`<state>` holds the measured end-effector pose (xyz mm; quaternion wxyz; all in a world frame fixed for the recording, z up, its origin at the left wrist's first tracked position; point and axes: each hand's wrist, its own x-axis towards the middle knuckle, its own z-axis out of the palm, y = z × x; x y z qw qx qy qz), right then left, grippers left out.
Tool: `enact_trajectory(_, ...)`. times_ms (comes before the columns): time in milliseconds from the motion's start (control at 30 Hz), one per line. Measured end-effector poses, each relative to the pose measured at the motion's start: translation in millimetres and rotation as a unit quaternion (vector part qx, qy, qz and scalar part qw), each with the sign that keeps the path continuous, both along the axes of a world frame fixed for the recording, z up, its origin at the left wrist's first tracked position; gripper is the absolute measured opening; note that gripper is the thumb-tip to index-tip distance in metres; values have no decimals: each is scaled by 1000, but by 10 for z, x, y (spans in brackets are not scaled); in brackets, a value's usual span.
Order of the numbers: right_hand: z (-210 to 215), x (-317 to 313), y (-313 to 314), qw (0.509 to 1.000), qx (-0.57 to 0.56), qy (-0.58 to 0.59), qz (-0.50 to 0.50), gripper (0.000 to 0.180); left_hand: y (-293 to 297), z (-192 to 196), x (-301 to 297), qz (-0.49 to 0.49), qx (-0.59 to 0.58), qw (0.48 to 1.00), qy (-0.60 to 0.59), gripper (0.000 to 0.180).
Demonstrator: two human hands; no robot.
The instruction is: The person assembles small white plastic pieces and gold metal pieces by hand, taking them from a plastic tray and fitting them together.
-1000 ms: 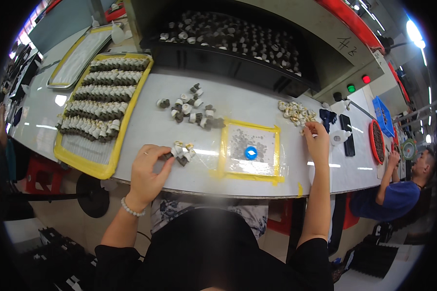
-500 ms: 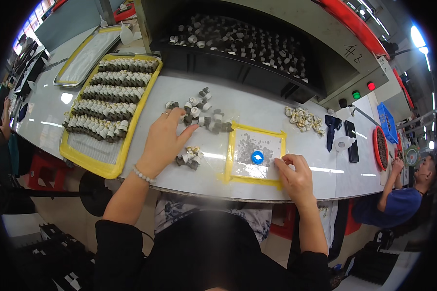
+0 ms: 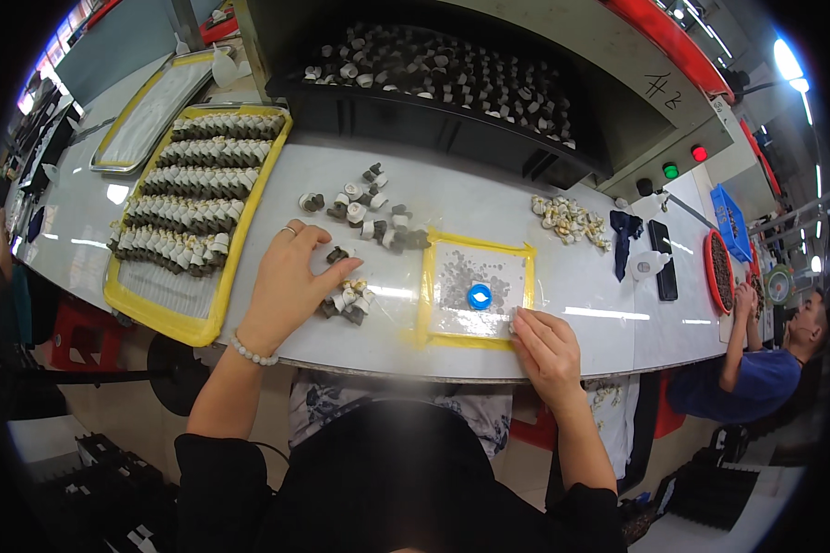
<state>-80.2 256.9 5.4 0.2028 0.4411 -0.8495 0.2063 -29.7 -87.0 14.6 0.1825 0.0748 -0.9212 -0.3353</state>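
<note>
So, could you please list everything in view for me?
Worktable: one, white, centre
Trays: two, yellow-rimmed, left
Stubby parts: many, grey-white, left to upper centre
Bin: one, black, upper centre
Taped sheet: one, white-yellow, centre
Round piece: one, blue-white, on sheet
Small pieces: one pile, cream, right
Cloth: one, navy, right
Bottles: several, white, right and left
Slab: one, black, right
Bowl: one, red, right
Basket: one, blue, right
Co-worker: one, blue-clad, right
Left hand: one, near parts
Right hand: one, at sheet

Factory workshop | tray (image 3: 164,325) of rowed parts (image 3: 194,180) | machine (image 3: 646,111) with lit buttons (image 3: 670,170) | co-worker (image 3: 756,380) alongside
</note>
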Motion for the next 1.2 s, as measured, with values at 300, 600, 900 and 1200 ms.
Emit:
enact_trajectory(300,83,69,63,997,2,-72,21,28,45,53,-70,-7,65,997,-43,26)
enact_trajectory(600,166,-107,-148,978,-80,-194,-10,26,673,-9,265,-170,574,800,-39,30)
enact_trajectory(900,210,-355,-416,986,1,-151,75,22,1015,-210,200,-182,643,739,-80,29)
enact_trajectory(1200,350,-379,-499,979,89,-178,53,21,982,-185,185,-182,665,719,-85,31)
